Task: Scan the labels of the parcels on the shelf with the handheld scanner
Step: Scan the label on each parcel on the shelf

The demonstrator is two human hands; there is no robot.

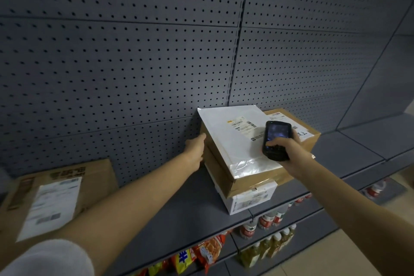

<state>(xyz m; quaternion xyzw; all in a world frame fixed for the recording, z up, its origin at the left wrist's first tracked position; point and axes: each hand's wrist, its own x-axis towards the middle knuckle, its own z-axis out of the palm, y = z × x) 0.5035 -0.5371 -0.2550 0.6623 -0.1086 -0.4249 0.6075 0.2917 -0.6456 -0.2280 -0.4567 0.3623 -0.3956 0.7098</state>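
Nearest the camera, a white sleeve (pixel 44 257) is showing at the lower left, and both bare forearms are being stretched out over the grey shelf (pixel 179 208). The handheld scanner (pixel 277 140) is being gripped in the right hand (pixel 289 149), fingers wrapped round its lower body and the thumb lying on the keypad, with its lit screen facing the camera. Its long axis is being pointed away and slightly left, toward the label (pixel 245 127) on the white mailer (pixel 230 141). That label is lying just beyond and left of the scanner's nose, so only a small tilt is likely being called for. The mailer is lying flat on top of a stack: a brown box (pixel 224 175) beneath it and a white box (pixel 248 201) at the bottom. The left hand (pixel 196 149) is being pressed against the stack's left side, fingers extended and together, holding nothing, apparently steadying it. Behind the scanner another brown parcel (pixel 307 132) is waiting, and a labelled carton (pixel 56 195) is resting well apart at far left.
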